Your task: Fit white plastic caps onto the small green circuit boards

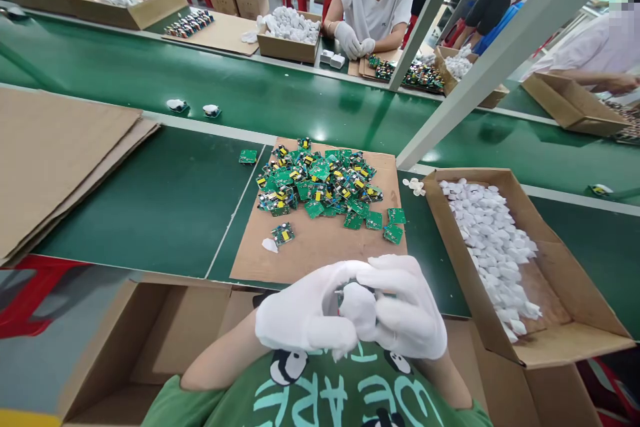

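Close to my chest, my left hand (305, 313) and my right hand (413, 307), both in white gloves, are closed around one small circuit board. A white, rounded soft-looking piece (359, 307) covers most of that board, so only a little dark edge shows. Beyond my hands, a heap of green circuit boards (320, 177) with yellow and black parts lies on a cardboard sheet (250, 260). On the sheet's near part, a single board (283, 233) lies beside a loose white piece (270, 245).
On the right stands an open carton (550, 240) of white pieces. Cardboard sheets (60, 153) lie at left. Behind runs a green conveyor belt (280, 90) carrying a few covered boards. A slanted metal post (450, 113) rises at right. A co-worker (380, 7) sits opposite.
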Tool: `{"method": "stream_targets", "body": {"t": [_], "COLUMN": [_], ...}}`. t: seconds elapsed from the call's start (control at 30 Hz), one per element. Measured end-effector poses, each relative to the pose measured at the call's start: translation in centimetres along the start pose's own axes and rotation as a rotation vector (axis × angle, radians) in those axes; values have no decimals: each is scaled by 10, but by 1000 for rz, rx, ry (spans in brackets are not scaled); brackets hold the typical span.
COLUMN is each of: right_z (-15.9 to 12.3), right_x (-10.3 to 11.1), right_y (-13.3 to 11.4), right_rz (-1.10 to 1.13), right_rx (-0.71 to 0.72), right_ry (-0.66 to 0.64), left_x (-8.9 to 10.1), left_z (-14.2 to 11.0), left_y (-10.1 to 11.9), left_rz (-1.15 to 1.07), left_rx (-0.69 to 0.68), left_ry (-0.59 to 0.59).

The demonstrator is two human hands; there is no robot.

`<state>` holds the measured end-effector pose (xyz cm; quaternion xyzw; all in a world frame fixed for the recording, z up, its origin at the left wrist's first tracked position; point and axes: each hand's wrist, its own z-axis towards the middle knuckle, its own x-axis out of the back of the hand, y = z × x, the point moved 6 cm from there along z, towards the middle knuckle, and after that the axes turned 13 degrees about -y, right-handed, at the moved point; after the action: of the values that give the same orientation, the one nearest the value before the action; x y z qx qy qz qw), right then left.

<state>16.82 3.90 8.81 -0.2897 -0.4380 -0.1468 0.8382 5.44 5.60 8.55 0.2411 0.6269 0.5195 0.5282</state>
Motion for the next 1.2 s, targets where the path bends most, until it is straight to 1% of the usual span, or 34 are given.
{"method": "stream_targets", "body": {"t": [0.1, 0.13, 0.17, 0.23, 0.3, 0.4, 0.43, 0.47, 0.53, 0.6, 0.7, 0.73, 0.83, 0.9, 0.93, 1.0, 1.07, 1.1, 1.13, 1.2], "right_z": [10, 12, 14, 15, 16, 17, 17, 17, 17, 16, 15, 15, 15, 15, 15, 13, 11, 10, 10, 9], "right_x": [5, 6, 7, 9, 8, 4, 3, 4, 7, 9, 8, 8, 11, 12, 12, 12, 12, 12, 11, 11], "right_y": [-3, -3, -3, -4, -5, -6, -7, -7, -7, -6, -7, -7, -5, -6, -6, -2, 4, 5, 5, 3], "right_rz": [-26, -26, -25, -31, -61, -83, -82, -77, -64, -59, -65, -65, -49, -25, 5, 111, 220, 246, 248, 208], "right_rx": [74, 81, 90, 97, 89, 105, 115, 121, 107, 98, 120, 115, 91, 90, 84, 12, -69, -89, -89, -43], "right_ry": [-34, -54, -62, -52, -77, -138, -139, -119, -51, 1, 6, 13, 52, 62, 63, 81, 97, 100, 101, 122], "left_x": [9, 11, 12, 9, 9, 13, 14, 13, 10, 9, 14, 15, 9, 8, 9, 11, 11, 10, 9, 9], "left_z": [0, 0, 1, 2, 3, 1, 0, 0, 3, 3, 2, 2, 4, 4, 4, 2, 2, 3, 3, 4], "left_y": [1, 2, 2, 2, 0, -4, -5, -5, -3, -3, -5, -5, -6, -8, -11, -16, -19, -20, -20, -20], "left_rz": [223, 284, 324, 348, 335, 314, 308, 294, 234, 196, 187, 179, 55, -38, -71, -109, -146, -170, -200, -253], "left_rx": [83, 97, 95, 61, 39, 76, 85, 77, 36, 31, 83, 74, -9, -38, -32, -11, -5, -19, -43, -67], "left_ry": [192, 235, 247, 212, 189, 251, 272, 266, 194, 162, 234, 240, 128, 90, 104, 152, 167, 166, 165, 189]}}
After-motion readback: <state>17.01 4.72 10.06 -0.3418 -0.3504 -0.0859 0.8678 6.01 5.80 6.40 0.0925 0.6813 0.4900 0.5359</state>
